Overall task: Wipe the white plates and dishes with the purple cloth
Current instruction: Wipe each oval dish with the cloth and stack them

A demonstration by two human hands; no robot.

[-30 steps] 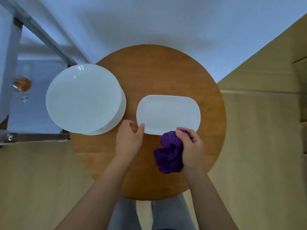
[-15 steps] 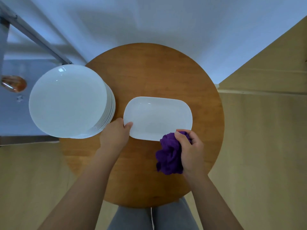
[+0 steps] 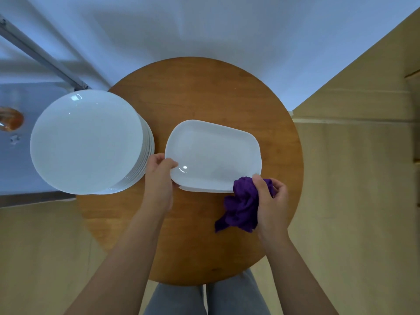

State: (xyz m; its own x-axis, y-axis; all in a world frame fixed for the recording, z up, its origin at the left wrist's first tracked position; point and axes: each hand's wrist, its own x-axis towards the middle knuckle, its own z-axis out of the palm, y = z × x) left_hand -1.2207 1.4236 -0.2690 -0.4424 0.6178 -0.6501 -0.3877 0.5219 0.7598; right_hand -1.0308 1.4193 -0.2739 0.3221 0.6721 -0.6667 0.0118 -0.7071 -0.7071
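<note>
White and glossy, the rectangular dish [image 3: 213, 155] with rounded corners sits near the middle of the round wooden table [image 3: 204, 92], turned a little so that its long sides run at a slant. The person's left hand [image 3: 159, 176] grips its near-left corner — thumb lying over the rim, the other fingers curled beneath — and that corner appears raised slightly off the wood, with the edge of what may be a second dish showing just under it. The right hand [image 3: 270, 201] holds the purple cloth [image 3: 243, 205] bunched up, fingers and thumb curled round it; the top of the cloth touches the dish's near-right corner, while a loose tail hangs down toward the person over the tabletop. To the left of the dish, just beside the left hand, stands a stack of round white plates [image 3: 87, 142], its upper plate broad and shiny, the rims of the lower ones visible along the right side — the stack overhangs the table's left edge. Beyond the table lies a pale blue-white surface, and a grey metal bar [image 3: 43, 57] runs diagonally at upper left. Grey trouser legs [image 3: 204, 298] show below the table's near edge.
</note>
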